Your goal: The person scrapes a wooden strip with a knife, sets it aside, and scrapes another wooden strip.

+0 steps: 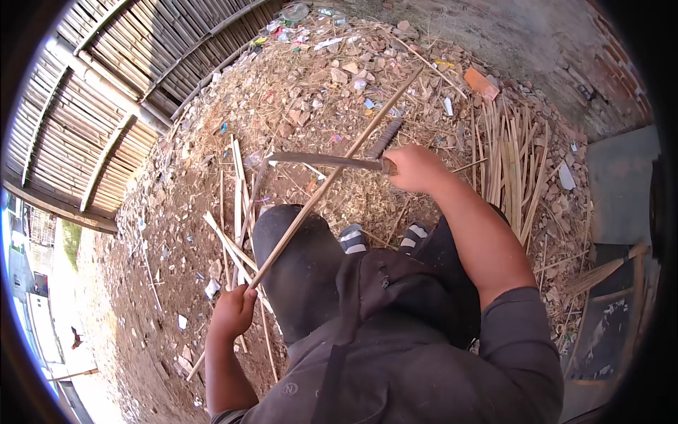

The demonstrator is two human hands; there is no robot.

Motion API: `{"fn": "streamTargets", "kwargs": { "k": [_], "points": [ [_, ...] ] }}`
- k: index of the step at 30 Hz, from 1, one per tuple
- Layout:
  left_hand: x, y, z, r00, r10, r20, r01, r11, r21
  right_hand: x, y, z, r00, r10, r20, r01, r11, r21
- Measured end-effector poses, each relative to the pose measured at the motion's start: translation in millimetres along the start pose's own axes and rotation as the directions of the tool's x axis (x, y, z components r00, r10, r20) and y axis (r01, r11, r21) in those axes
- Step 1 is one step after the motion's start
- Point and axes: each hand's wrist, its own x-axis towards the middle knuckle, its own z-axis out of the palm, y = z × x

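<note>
My left hand (pixel 235 311) is closed around the lower part of a long bamboo strip (pixel 296 225), which runs diagonally up across my knee and away from me. In my right hand (pixel 420 169) is the handle of a long machete (pixel 311 159) with a slightly curved blade. The blade points left and crosses the strip past my knee; whether it cuts into the strip I cannot tell. Just beyond my right fist lies a dark, ribbed handle-like piece (pixel 386 136). Several pale split strips (pixel 239 169) lie on the ground left of my knee.
A pile of split bamboo strips (pixel 510 162) lies to the right. Stones, straw and litter cover the ground, with an orange brick piece (pixel 482 83) near the wall (pixel 508 35). A bamboo fence (pixel 85 106) stands left. A stick broom (pixel 597 277) is at the right.
</note>
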Motion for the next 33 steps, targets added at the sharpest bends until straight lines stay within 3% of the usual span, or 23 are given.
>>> {"fn": "streamTargets", "kwargs": {
  "k": [1, 4, 7, 11, 12, 15, 16, 19, 20, 23, 24, 27, 31, 32, 33],
  "points": [
    [-1.1, 0.9, 0.8, 1.0, 0.009, -0.005, -0.009, 1.0, 0.005, -3.3, -11.3, 1.6, 0.996, -0.063, 0.06, 0.066, 0.996, -0.055],
    [-6.4, -6.4, 10.4, 1.0, -0.001, -0.02, 0.001, 1.0, -0.022, 8.9, 12.7, 21.1, 0.995, -0.081, 0.053, 0.074, 0.99, 0.117],
    [-5.2, -3.5, 10.7, 0.999, -0.032, -0.033, 0.031, 0.999, -0.017, 26.0, 29.6, 13.0, 0.971, 0.208, -0.116, -0.179, 0.959, 0.222],
    [-9.7, 1.6, 7.9, 0.998, -0.043, -0.048, 0.046, 0.997, 0.059, 11.5, 5.3, 19.7, 0.998, -0.05, -0.031, 0.052, 0.996, 0.078],
    [-11.2, 3.2, 11.3, 0.996, -0.051, -0.073, 0.058, 0.993, 0.103, 4.8, -18.8, 15.2, 0.999, -0.037, 0.037, 0.038, 0.998, -0.04],
    [-21.6, 5.6, 24.5, 0.989, -0.085, -0.121, 0.109, 0.974, 0.201, 14.1, 6.9, 28.5, 0.996, -0.02, 0.091, 0.006, 0.989, 0.15],
    [-23.6, 4.8, 30.1, 0.987, -0.095, -0.132, 0.121, 0.971, 0.206, 19.1, 15.1, 21.7, 0.995, 0.066, 0.08, -0.079, 0.982, 0.174],
    [-18.1, 4.4, 32.1, 0.98, -0.055, -0.192, 0.098, 0.971, 0.217, 17.2, 8.5, 6.3, 0.988, 0.13, 0.082, -0.138, 0.984, 0.112],
    [-18.0, 2.8, 32.9, 0.981, -0.048, -0.188, 0.09, 0.971, 0.219, 14.1, 11.1, 20.7, 0.996, 0.086, -0.008, -0.084, 0.991, 0.1],
    [-12.8, -4.7, 39.0, 0.982, -0.03, -0.188, 0.074, 0.971, 0.229, 0.2, -18.3, 17.3, 0.995, -0.082, 0.062, 0.087, 0.993, -0.078],
    [-10.2, -3.6, 40.2, 0.981, -0.039, -0.192, 0.083, 0.97, 0.228, 8.2, -0.8, 21.6, 0.994, -0.029, 0.108, 0.019, 0.996, 0.087],
    [-15.4, 4.3, 34.6, 0.979, -0.041, -0.197, 0.086, 0.971, 0.223, 21.7, 23.7, 23.6, 0.996, 0.087, -0.005, -0.086, 0.992, 0.096],
    [-16.4, -1.4, 27.8, 0.987, -0.021, -0.156, 0.055, 0.975, 0.215, 1.3, -11.9, 19.5, 0.999, 0.054, 0.003, -0.054, 0.988, 0.146],
    [-16.0, -3.0, 28.4, 0.988, -0.008, -0.152, 0.041, 0.977, 0.211, -1.4, -23.9, 21.7, 0.997, -0.042, 0.071, 0.04, 0.999, 0.036],
    [-11.3, -5.0, 30.5, 0.985, 0.003, -0.17, 0.034, 0.976, 0.213, 1.2, -16.7, 25.4, 0.999, -0.003, 0.036, -0.001, 0.994, 0.113]
  ]
}}
